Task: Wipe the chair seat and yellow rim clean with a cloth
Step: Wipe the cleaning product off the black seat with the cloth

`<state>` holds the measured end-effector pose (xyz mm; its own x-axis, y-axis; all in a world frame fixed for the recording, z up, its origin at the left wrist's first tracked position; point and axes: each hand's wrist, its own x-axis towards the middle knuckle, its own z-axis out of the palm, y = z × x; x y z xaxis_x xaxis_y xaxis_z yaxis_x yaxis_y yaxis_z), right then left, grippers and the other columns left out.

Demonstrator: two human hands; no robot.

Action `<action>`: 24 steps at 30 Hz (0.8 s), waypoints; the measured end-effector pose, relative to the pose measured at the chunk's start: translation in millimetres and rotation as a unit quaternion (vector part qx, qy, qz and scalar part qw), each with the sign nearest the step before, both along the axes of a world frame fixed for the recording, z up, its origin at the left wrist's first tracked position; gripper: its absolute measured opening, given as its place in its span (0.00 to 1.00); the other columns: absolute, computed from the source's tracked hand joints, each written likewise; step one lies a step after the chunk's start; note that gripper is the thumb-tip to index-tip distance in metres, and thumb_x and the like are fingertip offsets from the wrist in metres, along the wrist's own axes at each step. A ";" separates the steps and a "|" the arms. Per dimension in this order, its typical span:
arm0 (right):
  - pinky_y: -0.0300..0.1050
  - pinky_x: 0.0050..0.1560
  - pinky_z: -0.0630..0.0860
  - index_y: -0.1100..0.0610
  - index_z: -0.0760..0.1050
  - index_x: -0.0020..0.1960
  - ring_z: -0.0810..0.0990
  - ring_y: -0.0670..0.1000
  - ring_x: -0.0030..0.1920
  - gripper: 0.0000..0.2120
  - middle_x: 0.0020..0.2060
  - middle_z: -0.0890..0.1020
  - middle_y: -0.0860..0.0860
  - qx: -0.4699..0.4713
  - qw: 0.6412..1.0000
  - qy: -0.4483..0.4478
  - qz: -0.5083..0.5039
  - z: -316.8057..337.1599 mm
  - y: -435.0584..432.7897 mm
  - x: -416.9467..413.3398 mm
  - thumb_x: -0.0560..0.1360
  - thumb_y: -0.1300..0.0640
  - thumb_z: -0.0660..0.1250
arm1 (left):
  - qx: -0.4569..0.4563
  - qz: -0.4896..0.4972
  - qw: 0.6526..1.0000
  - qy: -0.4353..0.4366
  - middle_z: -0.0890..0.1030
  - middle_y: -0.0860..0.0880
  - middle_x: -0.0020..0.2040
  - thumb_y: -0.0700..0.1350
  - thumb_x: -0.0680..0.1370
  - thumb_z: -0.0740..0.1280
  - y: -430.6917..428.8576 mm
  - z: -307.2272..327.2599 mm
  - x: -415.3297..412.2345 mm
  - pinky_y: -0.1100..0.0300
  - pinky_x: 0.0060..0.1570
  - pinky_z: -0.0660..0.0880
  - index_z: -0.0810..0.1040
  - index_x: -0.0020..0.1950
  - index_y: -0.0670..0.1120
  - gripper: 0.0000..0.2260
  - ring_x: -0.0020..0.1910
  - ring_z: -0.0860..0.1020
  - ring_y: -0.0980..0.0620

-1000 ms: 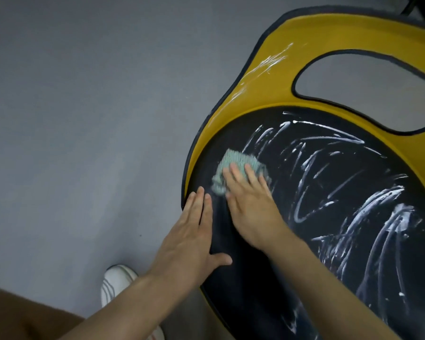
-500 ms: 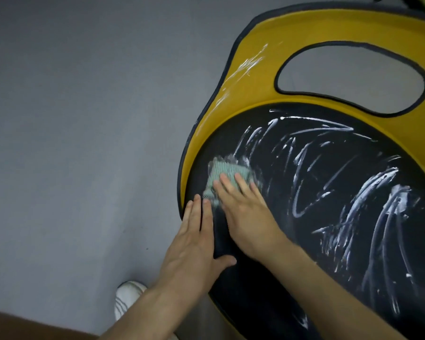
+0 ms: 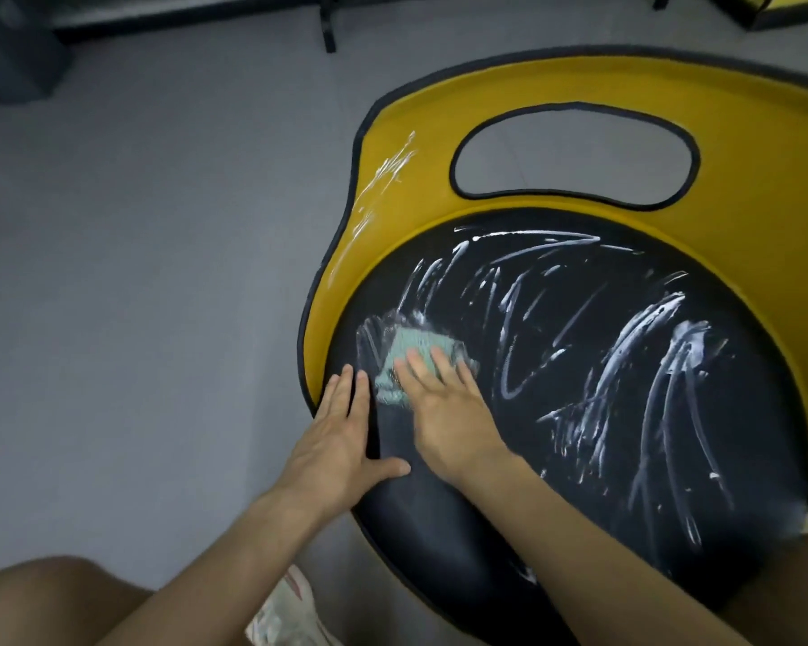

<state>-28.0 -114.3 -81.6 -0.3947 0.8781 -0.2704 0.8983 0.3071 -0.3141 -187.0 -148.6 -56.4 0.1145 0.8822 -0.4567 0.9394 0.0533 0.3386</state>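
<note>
The round black chair seat (image 3: 556, 459) is streaked with white smears across its middle and right. A yellow rim (image 3: 407, 109) with an oval cut-out curves around its far side and carries white streaks at its left. A small green cloth (image 3: 404, 354) lies flat on the seat's left part. My right hand (image 3: 449, 412) presses down on the cloth with flat fingers. My left hand (image 3: 341, 435) rests flat on the seat's left edge beside it, fingers together, holding nothing.
Grey floor (image 3: 136, 272) surrounds the chair. A dark bin (image 3: 10, 49) stands at the far left and black furniture legs (image 3: 327, 21) at the top. My knee (image 3: 52, 599) and a white shoe (image 3: 290, 613) show at the bottom.
The view has tilted up, so more of the chair and the room shows. My right hand and the cloth stay on the seat's left part with a small shift; the left hand holds its place.
</note>
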 end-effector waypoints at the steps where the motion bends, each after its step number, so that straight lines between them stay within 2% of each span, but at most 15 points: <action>1: 0.56 0.78 0.38 0.53 0.44 0.81 0.41 0.56 0.80 0.33 0.81 0.48 0.50 -0.011 1.000 0.002 0.005 1.8 -22.7 8.8 0.81 0.53 0.55 | -0.007 -0.005 1.000 0.010 0.31 0.50 0.80 0.65 0.73 0.72 4.2 3.8 0.5 0.57 0.78 0.42 0.33 0.81 0.47 0.56 0.79 0.32 0.53; 2: 0.57 0.78 0.41 0.54 0.48 0.81 0.44 0.56 0.80 0.31 0.80 0.51 0.51 -0.011 1.000 0.008 0.012 3.4 -43.4 17.2 0.80 0.54 0.52 | -0.016 -0.011 1.000 0.020 0.31 0.49 0.80 0.64 0.73 0.72 8.5 7.7 1.3 0.55 0.79 0.42 0.34 0.81 0.47 0.56 0.79 0.33 0.52; 5: 0.59 0.72 0.63 0.55 0.68 0.75 0.66 0.59 0.74 0.32 0.72 0.72 0.52 -0.028 0.999 -0.011 0.010 5.3 -80.9 29.0 0.72 0.56 0.48 | -0.024 -0.037 0.998 0.042 0.32 0.50 0.81 0.64 0.72 0.73 20.2 13.7 4.7 0.54 0.79 0.43 0.34 0.81 0.48 0.57 0.79 0.34 0.52; 6: 0.60 0.72 0.63 0.55 0.68 0.75 0.66 0.59 0.74 0.33 0.72 0.72 0.52 -0.026 1.000 -0.013 0.009 4.3 -75.8 28.7 0.72 0.55 0.46 | -0.022 -0.042 0.998 0.044 0.32 0.50 0.81 0.64 0.72 0.73 23.1 11.8 4.7 0.54 0.79 0.42 0.34 0.81 0.48 0.57 0.79 0.34 0.51; 7: 0.60 0.75 0.58 0.54 0.63 0.77 0.61 0.59 0.77 0.33 0.75 0.67 0.51 -0.037 0.999 -0.016 0.018 5.4 -64.8 26.7 0.73 0.55 0.45 | -0.020 -0.042 0.998 0.043 0.32 0.50 0.81 0.64 0.72 0.73 25.2 8.8 3.4 0.54 0.79 0.42 0.34 0.81 0.48 0.56 0.79 0.34 0.51; 9: 0.58 0.78 0.42 0.52 0.47 0.81 0.44 0.56 0.80 0.30 0.80 0.50 0.49 -0.029 0.999 -0.021 0.031 1.8 -23.9 19.7 0.79 0.53 0.46 | -0.015 -0.040 0.998 0.037 0.32 0.50 0.81 0.65 0.73 0.72 23.9 2.8 -2.4 0.56 0.78 0.40 0.34 0.81 0.48 0.55 0.79 0.33 0.52; 10: 0.57 0.78 0.39 0.51 0.43 0.81 0.40 0.55 0.80 0.31 0.81 0.45 0.48 -0.011 0.999 -0.027 0.019 -1.5 3.8 14.1 0.81 0.54 0.49 | -0.009 -0.044 0.998 0.034 0.31 0.50 0.80 0.65 0.74 0.71 21.3 0.8 -5.1 0.58 0.77 0.40 0.34 0.81 0.48 0.55 0.79 0.33 0.53; 12: 0.57 0.78 0.39 0.50 0.41 0.81 0.38 0.54 0.79 0.31 0.80 0.44 0.47 0.000 0.999 -0.034 -0.006 -2.0 51.7 -0.1 0.82 0.57 0.51 | -0.008 -0.060 0.998 0.032 0.30 0.51 0.80 0.65 0.75 0.69 17.7 1.5 -8.6 0.59 0.76 0.39 0.33 0.81 0.48 0.53 0.78 0.32 0.53; 14: 0.57 0.78 0.40 0.50 0.42 0.81 0.39 0.55 0.79 0.31 0.81 0.45 0.48 0.009 0.999 -0.033 -0.023 -4.5 66.9 -6.7 0.82 0.57 0.51 | -0.021 -0.071 0.997 0.035 0.29 0.50 0.79 0.66 0.75 0.68 22.7 7.2 -8.3 0.58 0.76 0.39 0.31 0.80 0.47 0.53 0.78 0.31 0.52; 16: 0.57 0.78 0.42 0.53 0.47 0.81 0.44 0.57 0.80 0.30 0.81 0.50 0.50 0.023 0.999 -0.037 -0.013 -9.1 46.0 -0.1 0.80 0.56 0.49 | -0.020 -0.078 0.996 0.043 0.29 0.49 0.79 0.65 0.75 0.69 38.1 14.7 -4.9 0.58 0.76 0.38 0.31 0.80 0.46 0.54 0.79 0.32 0.51; 18: 0.58 0.78 0.51 0.55 0.57 0.80 0.54 0.59 0.79 0.32 0.79 0.59 0.52 0.033 0.999 -0.039 0.004 -5.0 -0.6 11.4 0.75 0.54 0.48 | -0.017 -0.088 0.995 0.047 0.29 0.48 0.79 0.63 0.76 0.70 56.8 21.9 -0.8 0.58 0.76 0.39 0.30 0.80 0.46 0.54 0.79 0.34 0.50; 20: 0.58 0.72 0.58 0.56 0.65 0.76 0.63 0.60 0.76 0.32 0.76 0.67 0.52 0.016 0.999 -0.029 0.024 -4.1 -47.1 19.3 0.72 0.57 0.51 | -0.028 -0.100 0.993 0.051 0.29 0.49 0.79 0.60 0.76 0.71 69.8 25.2 1.7 0.56 0.77 0.42 0.30 0.79 0.46 0.55 0.80 0.34 0.50; 22: 0.58 0.69 0.60 0.56 0.68 0.75 0.66 0.59 0.74 0.32 0.74 0.69 0.51 -0.003 0.999 -0.033 0.030 -5.4 -60.0 26.2 0.71 0.58 0.52 | -0.052 -0.107 0.991 0.061 0.29 0.48 0.80 0.59 0.75 0.73 76.0 25.3 2.8 0.54 0.78 0.45 0.30 0.80 0.46 0.55 0.80 0.36 0.49; 24: 0.58 0.72 0.58 0.55 0.66 0.76 0.66 0.59 0.74 0.32 0.74 0.69 0.51 0.013 0.998 -0.048 0.036 -3.9 -34.1 25.3 0.72 0.58 0.51 | -0.066 -0.106 0.990 0.069 0.30 0.47 0.80 0.59 0.75 0.73 80.0 21.0 4.7 0.54 0.79 0.47 0.31 0.80 0.45 0.55 0.80 0.37 0.48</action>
